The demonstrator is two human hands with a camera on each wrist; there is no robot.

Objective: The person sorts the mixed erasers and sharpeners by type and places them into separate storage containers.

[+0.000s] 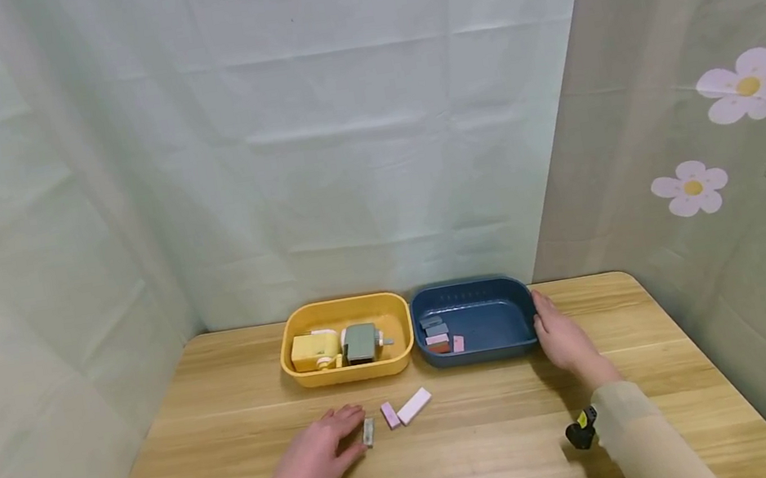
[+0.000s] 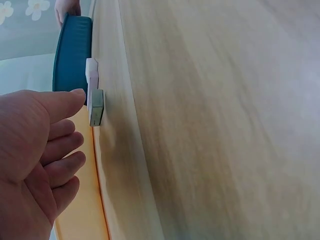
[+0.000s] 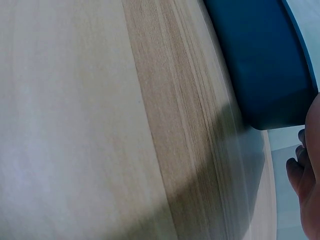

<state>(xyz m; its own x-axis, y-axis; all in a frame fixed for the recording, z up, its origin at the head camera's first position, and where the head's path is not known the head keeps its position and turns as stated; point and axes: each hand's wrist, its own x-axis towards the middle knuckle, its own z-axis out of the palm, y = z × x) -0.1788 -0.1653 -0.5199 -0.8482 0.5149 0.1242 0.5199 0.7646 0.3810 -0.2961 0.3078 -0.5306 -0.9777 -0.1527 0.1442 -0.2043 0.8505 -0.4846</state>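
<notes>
My left hand (image 1: 316, 457) hovers low over the table beside a small grey-green eraser-like block (image 1: 369, 432), thumb and fingers spread around it. In the left wrist view the thumb tip (image 2: 77, 96) is close to that block (image 2: 97, 108); whether they touch I cannot tell. Just right of it lie a small purple block (image 1: 390, 415) and a longer pale pink block (image 1: 414, 405). My right hand (image 1: 564, 337) rests against the right end of the blue bin (image 1: 511, 351), fingers extended along its wall. Several small grey, pink and red-brown blocks (image 1: 435, 330) lie in that bin's left part.
Left of the blue bin, a yellow bin (image 1: 351, 373) holds a yellow crank pencil sharpener (image 1: 312, 352) and a grey-green one (image 1: 361, 343). Both bins stand near the back edge of the wooden table (image 1: 475, 456). Pale curtains (image 1: 355, 152) hang behind and beside it.
</notes>
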